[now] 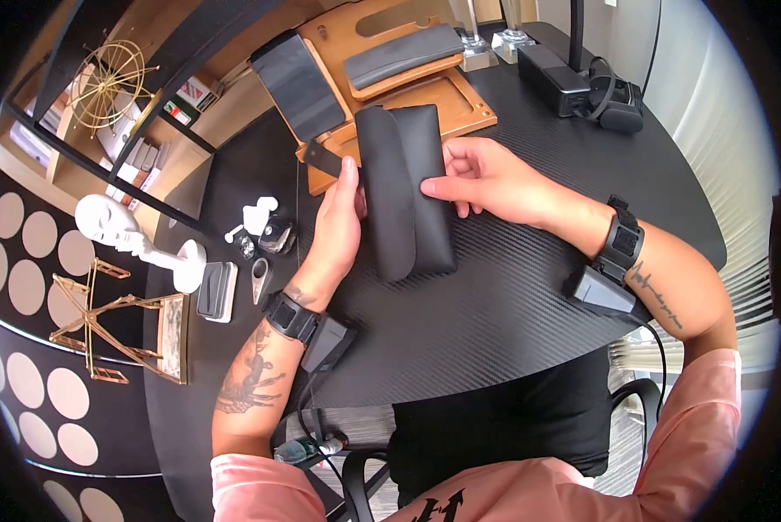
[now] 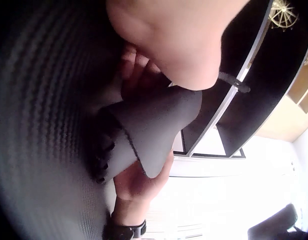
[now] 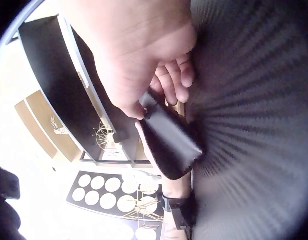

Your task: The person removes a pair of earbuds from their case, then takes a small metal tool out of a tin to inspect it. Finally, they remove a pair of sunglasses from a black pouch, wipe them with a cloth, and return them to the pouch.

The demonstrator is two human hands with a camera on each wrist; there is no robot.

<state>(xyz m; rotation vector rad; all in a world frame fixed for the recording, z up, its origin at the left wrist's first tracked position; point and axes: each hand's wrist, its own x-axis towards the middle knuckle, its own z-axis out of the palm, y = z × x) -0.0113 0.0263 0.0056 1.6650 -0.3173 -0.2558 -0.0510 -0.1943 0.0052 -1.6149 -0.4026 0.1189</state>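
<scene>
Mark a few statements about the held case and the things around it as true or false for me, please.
1. The left grip and right grip both hold the case. True.
2. The case is white. False: it is black.
3. In the head view, the figure is left of the case. True.
4. The left grip touches the figure. False: it is on the case.
5. In that view, the stand reaches higher than the case. True.
6. The stand is blue. False: it is brown.
</scene>
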